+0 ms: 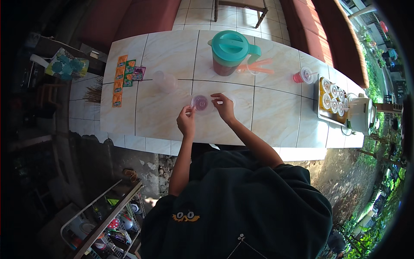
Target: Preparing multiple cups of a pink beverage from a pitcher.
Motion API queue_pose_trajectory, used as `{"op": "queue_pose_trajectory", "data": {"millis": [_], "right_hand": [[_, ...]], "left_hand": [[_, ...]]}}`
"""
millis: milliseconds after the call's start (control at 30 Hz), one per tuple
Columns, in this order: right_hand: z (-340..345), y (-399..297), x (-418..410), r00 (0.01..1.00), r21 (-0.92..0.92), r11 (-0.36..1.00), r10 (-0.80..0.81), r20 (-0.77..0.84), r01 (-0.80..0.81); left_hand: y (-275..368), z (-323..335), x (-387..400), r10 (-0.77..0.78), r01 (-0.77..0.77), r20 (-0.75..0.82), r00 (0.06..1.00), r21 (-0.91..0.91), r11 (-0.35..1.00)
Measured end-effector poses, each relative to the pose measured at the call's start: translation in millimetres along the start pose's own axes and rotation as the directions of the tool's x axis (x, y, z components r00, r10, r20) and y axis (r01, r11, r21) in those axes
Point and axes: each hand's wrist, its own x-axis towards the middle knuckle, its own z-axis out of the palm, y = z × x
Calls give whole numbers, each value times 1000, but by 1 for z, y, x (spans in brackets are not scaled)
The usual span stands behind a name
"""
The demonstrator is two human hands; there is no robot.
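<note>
On the tiled table, a clear plastic cup (201, 103) of purplish drink stands between my hands. My left hand (186, 121) pinches something thin and clear at the cup's left rim, perhaps the edge of a lid. At the cup's right, my right hand (223, 105) is raised with thumb and forefinger bent near each other; whether anything lies between them cannot be told. Clear plastic (230, 97), cup or lid, shows behind the right hand. A translucent empty cup (165, 81) is to the upper left. The teal-lidded pitcher (229, 53) with reddish drink stands beyond the hands.
Orange straws (258, 67) lie beside the pitcher. Several sachets (118, 81) line the table's left part. A lidded cup of red drink (303, 76) stands near a metal tray (318, 108) of lidded cups. A white appliance (360, 115) is beyond the tray.
</note>
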Motion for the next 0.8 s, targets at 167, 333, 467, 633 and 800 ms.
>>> {"op": "queue_pose_trajectory", "data": {"millis": [167, 333, 467, 633, 800], "right_hand": [[9, 5, 6, 1000, -20, 1000, 0, 0, 0], [14, 3, 7, 999, 4, 999, -33, -26, 33], [15, 3, 6, 999, -30, 999, -30, -14, 29], [14, 7, 7, 993, -82, 989, -118, 29, 120], [15, 8, 2, 884, -428, 775, -385, 266, 466]], "left_hand": [[5, -3, 4, -20, 21, -22, 1000, 46, 999], [5, -4, 8, 20, -15, -40, 999, 130, 991], [1, -5, 6, 23, -17, -62, 998, 109, 994], [-3, -2, 7, -71, 71, -12, 997, -65, 995], [-7, -1, 17, 539, -534, 24, 842, 190, 824]]}}
